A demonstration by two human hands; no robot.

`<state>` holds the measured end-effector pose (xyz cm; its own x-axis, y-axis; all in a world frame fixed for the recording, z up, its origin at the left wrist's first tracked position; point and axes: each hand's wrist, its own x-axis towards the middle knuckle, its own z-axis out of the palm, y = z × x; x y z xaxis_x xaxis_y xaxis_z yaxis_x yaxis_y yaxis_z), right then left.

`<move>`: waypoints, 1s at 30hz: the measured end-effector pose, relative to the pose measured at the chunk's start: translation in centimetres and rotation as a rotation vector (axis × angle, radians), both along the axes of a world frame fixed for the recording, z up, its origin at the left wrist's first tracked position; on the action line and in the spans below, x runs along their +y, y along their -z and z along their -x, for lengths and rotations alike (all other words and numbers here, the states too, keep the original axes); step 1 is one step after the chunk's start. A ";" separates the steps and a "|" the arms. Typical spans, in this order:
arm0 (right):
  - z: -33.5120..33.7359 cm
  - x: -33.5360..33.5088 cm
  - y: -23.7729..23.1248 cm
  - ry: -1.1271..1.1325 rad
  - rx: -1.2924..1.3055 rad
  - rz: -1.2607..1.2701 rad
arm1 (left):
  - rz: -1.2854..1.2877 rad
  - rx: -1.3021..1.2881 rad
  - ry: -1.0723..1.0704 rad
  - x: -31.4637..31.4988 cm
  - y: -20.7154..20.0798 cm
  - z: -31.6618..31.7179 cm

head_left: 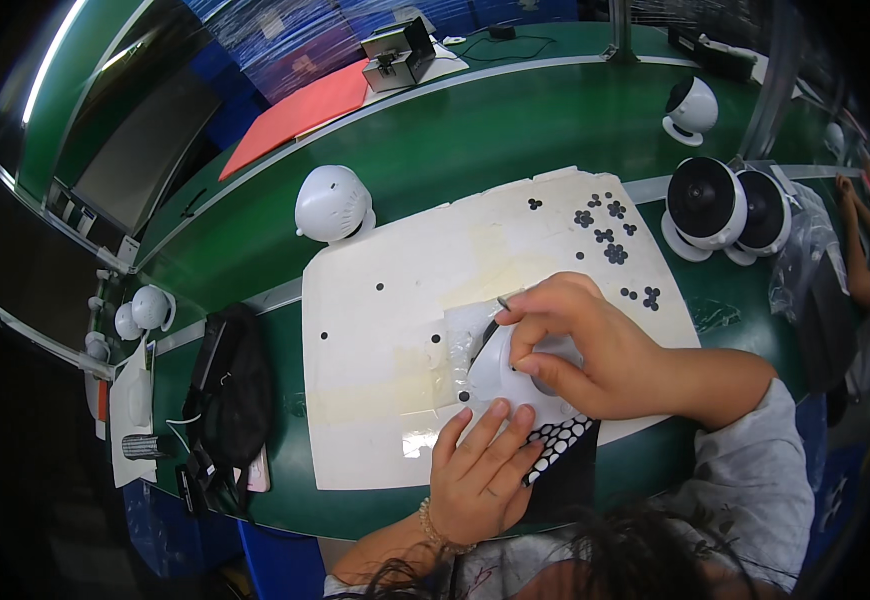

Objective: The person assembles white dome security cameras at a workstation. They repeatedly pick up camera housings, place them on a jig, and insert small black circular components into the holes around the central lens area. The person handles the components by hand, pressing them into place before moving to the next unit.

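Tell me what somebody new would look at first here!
Probably the right hand and left hand, both at a curved white piece on the big white board. Next, maybe the black dots clustered toward the board's upper right. Then perhaps the round white gadgets with black fronts, beyond the board's right edge.

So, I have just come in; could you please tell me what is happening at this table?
A person is working over a white rounded part on a white board. The right hand is bent over it, fingers curled; whether they grip something is unclear. The left hand lies spread at its near edge, beside a black sheet with white spots. Small black discs lie loose and in clusters on the board's far right.
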<state>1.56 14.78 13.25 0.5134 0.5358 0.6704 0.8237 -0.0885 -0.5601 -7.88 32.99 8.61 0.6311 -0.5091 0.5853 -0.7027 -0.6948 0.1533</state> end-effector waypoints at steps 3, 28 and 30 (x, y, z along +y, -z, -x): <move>0.6 -0.1 -0.3 0.175 -0.288 0.197 | -0.003 0.003 -0.005 -0.1 -0.1 -0.1; 2.3 -3.5 3.4 0.146 -0.141 0.095 | 0.085 -0.060 -0.015 -0.8 0.6 -0.9; 2.2 -3.6 3.9 0.176 -0.205 0.089 | 0.090 -0.050 -0.023 -0.9 0.6 -0.9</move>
